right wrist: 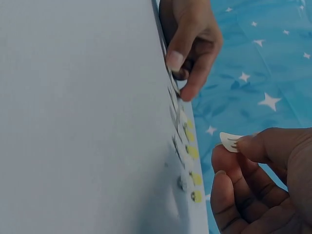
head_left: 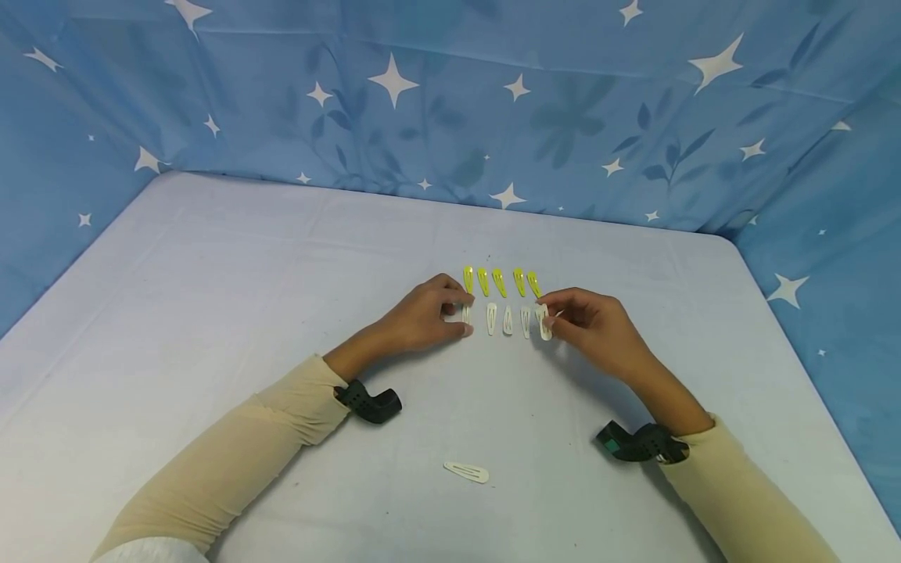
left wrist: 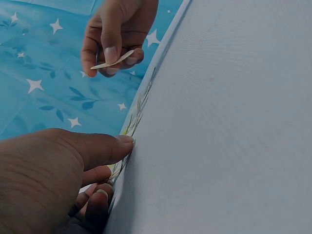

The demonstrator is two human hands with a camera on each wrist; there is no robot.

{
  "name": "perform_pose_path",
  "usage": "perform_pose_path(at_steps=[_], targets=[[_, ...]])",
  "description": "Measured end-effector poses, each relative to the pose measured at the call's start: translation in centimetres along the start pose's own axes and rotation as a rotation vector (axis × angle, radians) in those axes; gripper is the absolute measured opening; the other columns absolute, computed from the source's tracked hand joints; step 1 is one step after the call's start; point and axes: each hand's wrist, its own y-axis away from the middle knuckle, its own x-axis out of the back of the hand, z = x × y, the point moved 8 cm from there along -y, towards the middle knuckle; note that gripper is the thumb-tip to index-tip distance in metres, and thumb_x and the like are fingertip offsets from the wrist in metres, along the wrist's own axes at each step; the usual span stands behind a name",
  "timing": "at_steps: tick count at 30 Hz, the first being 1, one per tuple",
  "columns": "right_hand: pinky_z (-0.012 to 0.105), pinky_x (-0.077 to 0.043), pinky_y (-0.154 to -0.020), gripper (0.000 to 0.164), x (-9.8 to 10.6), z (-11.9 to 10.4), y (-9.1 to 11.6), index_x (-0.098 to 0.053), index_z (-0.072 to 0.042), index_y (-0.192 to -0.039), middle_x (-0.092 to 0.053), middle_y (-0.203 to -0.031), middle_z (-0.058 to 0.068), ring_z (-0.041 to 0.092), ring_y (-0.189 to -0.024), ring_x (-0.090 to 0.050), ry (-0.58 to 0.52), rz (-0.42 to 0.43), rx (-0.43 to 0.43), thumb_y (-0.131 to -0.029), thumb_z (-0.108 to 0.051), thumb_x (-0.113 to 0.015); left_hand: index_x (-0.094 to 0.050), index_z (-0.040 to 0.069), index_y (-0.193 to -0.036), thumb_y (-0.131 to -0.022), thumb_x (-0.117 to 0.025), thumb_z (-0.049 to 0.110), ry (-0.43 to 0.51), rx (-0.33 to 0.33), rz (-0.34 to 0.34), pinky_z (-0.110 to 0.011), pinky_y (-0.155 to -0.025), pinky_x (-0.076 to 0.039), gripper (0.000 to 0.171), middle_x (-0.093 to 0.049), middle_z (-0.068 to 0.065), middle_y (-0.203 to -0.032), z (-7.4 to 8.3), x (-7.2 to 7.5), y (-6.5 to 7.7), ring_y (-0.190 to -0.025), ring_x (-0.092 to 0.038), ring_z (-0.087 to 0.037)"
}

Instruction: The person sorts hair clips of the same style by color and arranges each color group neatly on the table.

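My left hand pinches a white snap hair clip between thumb and fingers, at the left end of a row of white clips on the table. Over the row's right end, my right hand holds another white hair clip between thumb and forefinger, raised off the table in both wrist views. Between the hands lie more white clips, roughly upright and side by side. Just behind them runs a row of several yellow hair clips. The left fingertips partly cover the clip they pinch.
One loose white hair clip lies apart, near the front of the table. A white cloth covers the table. Blue star-patterned curtains hang along its back and sides.
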Motion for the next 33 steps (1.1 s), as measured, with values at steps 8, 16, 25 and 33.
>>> perform_pose_path(at_steps=[8,16,25,33], targets=[[0.025,-0.048,-0.060,0.025,1.1,2.0,-0.1,-0.068,-0.002,-0.116,-0.067,-0.092,0.013,0.022,-0.073,-0.060,-0.008,-0.001,-0.071,-0.091,-0.001,-0.065,-0.064,0.003,-0.127,-0.086,-0.076,0.016,-0.002,-0.006,-0.001,-0.028,-0.082,-0.046,0.045,-0.053,-0.008,-0.119,0.0,0.0,0.0,-0.097,-0.054,-0.017],[0.024,-0.048,-0.060,0.022,1.7,3.3,-0.1,-0.068,0.000,-0.113,-0.067,-0.093,0.014,0.018,-0.072,-0.058,0.046,-0.010,-0.122,-0.092,-0.004,-0.065,-0.064,0.004,-0.127,-0.086,-0.075,0.017,-0.002,0.002,-0.005,-0.028,-0.082,-0.046,0.044,-0.053,-0.007,-0.119,0.0,-0.1,0.0,-0.097,-0.054,-0.016],[0.024,-0.048,-0.061,0.024,1.8,3.6,-0.2,-0.069,0.001,-0.112,-0.064,-0.092,0.012,0.022,-0.075,-0.059,0.209,-0.001,-0.163,-0.088,0.000,-0.068,-0.065,0.003,-0.127,-0.086,-0.075,0.016,-0.010,-0.006,0.000,-0.028,-0.082,-0.046,0.044,-0.053,-0.008,-0.119,0.1,-0.1,-0.1,-0.096,-0.054,-0.016],[0.027,-0.044,-0.058,0.025,1.8,3.4,-0.2,-0.069,0.000,-0.112,-0.062,-0.087,0.009,0.021,-0.073,-0.055,0.301,-0.013,-0.190,-0.087,-0.003,-0.068,-0.065,0.004,-0.127,-0.086,-0.075,0.016,-0.001,-0.002,-0.001,-0.028,-0.082,-0.046,0.044,-0.053,-0.007,-0.118,-0.1,-0.1,-0.1,-0.097,-0.054,-0.016]])
